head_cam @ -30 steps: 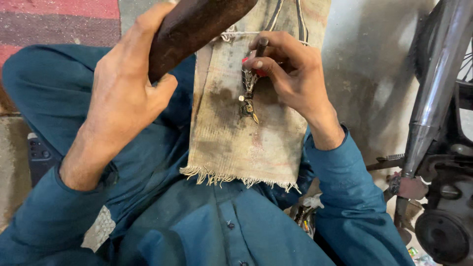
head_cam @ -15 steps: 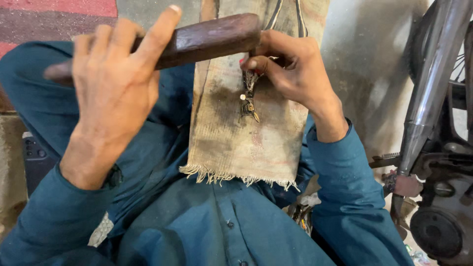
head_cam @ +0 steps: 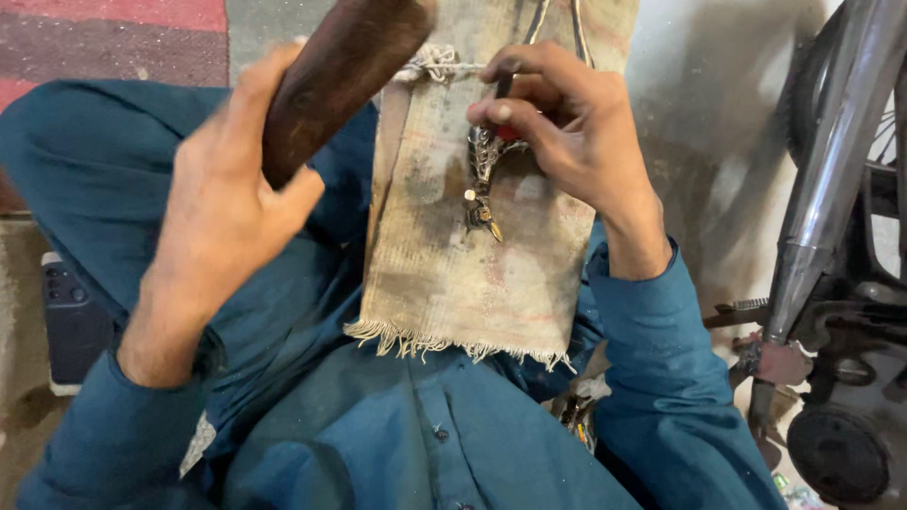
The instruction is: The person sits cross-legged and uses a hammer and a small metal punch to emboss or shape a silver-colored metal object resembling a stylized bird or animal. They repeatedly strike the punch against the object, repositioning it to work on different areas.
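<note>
The small metal ornament point(head_cam: 484, 184) lies on a frayed burlap cloth point(head_cam: 453, 283) over the lap, pinched by the right hand point(head_cam: 567, 132). The left hand point(head_cam: 222, 203) clenches a wooden mallet point(head_cam: 335, 71), now tilted upward instead of level as half a second ago.

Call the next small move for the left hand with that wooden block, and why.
Probably bring the wooden block down onto the thin tool. The left hand holds it raised and tilted, while the right hand pinches the tool upright over the small metal piece on the frayed cloth.
</note>
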### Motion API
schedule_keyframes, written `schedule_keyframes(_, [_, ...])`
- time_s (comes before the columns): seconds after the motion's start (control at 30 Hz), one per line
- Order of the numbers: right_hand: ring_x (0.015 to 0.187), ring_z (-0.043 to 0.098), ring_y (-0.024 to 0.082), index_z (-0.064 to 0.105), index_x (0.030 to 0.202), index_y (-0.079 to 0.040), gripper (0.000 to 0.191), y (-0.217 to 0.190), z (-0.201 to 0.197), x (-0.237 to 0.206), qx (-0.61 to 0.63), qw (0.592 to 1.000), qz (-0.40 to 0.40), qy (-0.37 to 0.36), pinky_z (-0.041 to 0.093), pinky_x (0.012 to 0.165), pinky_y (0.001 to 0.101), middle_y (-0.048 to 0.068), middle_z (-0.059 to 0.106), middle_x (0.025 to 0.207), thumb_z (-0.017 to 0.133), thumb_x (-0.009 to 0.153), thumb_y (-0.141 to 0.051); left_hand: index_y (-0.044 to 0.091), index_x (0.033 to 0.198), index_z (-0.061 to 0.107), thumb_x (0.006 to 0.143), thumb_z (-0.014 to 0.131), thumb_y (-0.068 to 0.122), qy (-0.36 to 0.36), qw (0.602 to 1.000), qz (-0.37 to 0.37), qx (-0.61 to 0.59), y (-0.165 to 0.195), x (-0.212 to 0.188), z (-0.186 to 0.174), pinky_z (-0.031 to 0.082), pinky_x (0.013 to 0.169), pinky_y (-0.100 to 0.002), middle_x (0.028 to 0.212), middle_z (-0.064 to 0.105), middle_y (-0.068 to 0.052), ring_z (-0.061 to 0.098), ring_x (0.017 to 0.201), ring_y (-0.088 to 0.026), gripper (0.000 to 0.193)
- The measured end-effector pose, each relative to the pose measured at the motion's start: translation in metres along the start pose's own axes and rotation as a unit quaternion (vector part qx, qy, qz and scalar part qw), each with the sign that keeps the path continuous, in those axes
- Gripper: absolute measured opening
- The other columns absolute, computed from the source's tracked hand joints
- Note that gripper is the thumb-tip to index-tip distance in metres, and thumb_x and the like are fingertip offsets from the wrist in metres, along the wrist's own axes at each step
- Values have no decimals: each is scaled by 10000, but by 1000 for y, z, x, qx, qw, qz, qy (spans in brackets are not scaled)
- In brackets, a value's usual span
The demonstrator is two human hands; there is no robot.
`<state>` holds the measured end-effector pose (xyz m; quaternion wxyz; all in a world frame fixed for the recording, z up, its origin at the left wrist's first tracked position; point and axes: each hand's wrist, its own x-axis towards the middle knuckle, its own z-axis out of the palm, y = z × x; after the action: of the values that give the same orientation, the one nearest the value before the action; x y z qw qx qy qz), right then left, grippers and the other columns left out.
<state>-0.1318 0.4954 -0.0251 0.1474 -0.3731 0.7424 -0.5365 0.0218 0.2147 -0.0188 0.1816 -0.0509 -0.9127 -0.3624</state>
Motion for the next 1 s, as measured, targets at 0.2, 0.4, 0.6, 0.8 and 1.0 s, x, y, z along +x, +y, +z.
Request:
schedule_keyframes(0.2, [1053,785,173,570,1335,19,261,1,-2,8,-82,995,-57,-1,645,863,274,130,786,1087,697,1109,41,114,1554,352,876,673,-9,-54,988,-105,-102,-8,-9,17,553,812,-475,1123,690,-244,723,1011,-437,760])
schedule_keyframes(0.4, [1033,799,194,588,1271,21,194,4,-1,6,-85,993,-85,-2,661,801,255,132,780,1011,698,1115,57,123,1538,350,915,703,-20,-22,999,-34,-20,-7,2,8,541,913,-507,1171,669,-262,671,1096,-474,730])
schedule_keyframes(0.6, [1010,801,193,615,1289,17,254,7,0,5,-110,991,-73,6,677,811,275,142,787,1052,726,1065,62,122,1472,438,787,762,-48,0,993,24,115,5,18,-8,525,810,-539,1102,651,-263,653,993,-500,776])
schedule_keyframes(0.8, [1081,792,202,631,1261,25,186,4,1,4,-65,995,-80,5,685,862,285,152,785,1075,716,1100,62,81,1481,437,854,764,28,-17,995,49,89,6,32,-14,509,884,-522,1197,621,-218,622,1085,-464,709])
schedule_keyframes(1.0, [975,796,166,634,1154,21,156,3,-1,4,-93,994,-44,20,615,720,248,125,786,957,752,1057,53,116,1495,533,799,774,11,-43,970,90,222,11,32,-16,467,830,-531,1127,622,-204,630,1060,-412,744])
